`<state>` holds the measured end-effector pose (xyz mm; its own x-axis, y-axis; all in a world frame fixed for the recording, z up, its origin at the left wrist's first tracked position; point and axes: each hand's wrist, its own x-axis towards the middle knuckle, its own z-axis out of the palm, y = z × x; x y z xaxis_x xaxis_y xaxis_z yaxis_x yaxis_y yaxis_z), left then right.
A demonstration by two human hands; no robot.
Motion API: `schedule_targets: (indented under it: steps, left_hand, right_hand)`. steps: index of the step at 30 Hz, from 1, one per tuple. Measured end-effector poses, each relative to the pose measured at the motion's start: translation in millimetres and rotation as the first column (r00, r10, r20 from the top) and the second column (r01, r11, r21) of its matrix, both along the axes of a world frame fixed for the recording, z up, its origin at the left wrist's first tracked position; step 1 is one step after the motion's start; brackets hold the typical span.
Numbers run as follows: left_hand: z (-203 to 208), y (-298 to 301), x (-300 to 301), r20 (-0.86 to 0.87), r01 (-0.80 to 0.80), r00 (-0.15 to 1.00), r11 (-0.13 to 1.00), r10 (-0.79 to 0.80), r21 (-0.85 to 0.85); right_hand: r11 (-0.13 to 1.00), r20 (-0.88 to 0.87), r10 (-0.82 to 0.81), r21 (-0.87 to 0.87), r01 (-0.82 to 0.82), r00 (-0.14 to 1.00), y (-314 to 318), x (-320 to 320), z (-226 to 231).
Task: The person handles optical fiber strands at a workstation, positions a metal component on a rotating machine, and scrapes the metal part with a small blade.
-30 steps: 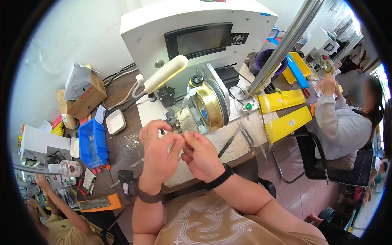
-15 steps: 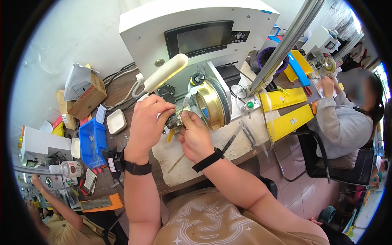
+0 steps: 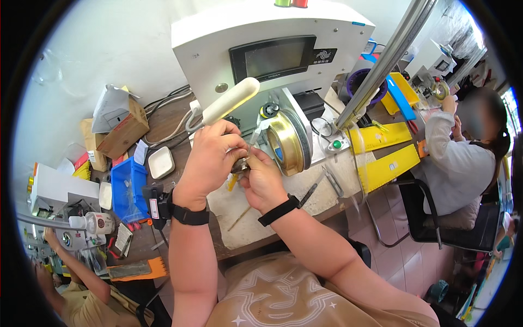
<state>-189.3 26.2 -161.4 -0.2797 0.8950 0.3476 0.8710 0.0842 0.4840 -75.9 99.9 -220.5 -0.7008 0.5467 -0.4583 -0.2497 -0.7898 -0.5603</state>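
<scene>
Covering a small part too hidden to identify, left hand (image 3: 210,158) and right hand (image 3: 264,180) pinch it together.

Both hands have risen from the tabletop (image 3: 305,188) toward twelve o'clock: the left hand (image 3: 210,158) and right hand (image 3: 264,180) now meet around a small part (image 3: 239,165) just beside the brass wheel (image 3: 286,143), below the cream handle (image 3: 231,101).

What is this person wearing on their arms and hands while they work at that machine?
Both forearms are bare, with no gloves and no long sleeves. The left hand has a black band with a watch-like face at its wrist. The right hand has a plain black strap round its wrist. A tan shirt with a pale line pattern covers the chest.
</scene>
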Motion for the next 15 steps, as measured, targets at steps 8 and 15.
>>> schedule_targets:
  steps: [8,15]
  left_hand:
    - [-1.9,-23.6,24.9,0.342,-0.123,0.937,0.981,0.067,0.148]
    - [-20.5,-35.0,61.9,0.131,-0.165,0.981,0.969,0.142,0.186]
  right_hand:
    - [0.984,-0.101,-0.117,-0.143,0.101,0.988,-18.3,26.8,-3.7]
    - [0.998,-0.156,0.017,-0.058,-0.027,0.988,-17.7,38.2,10.6]
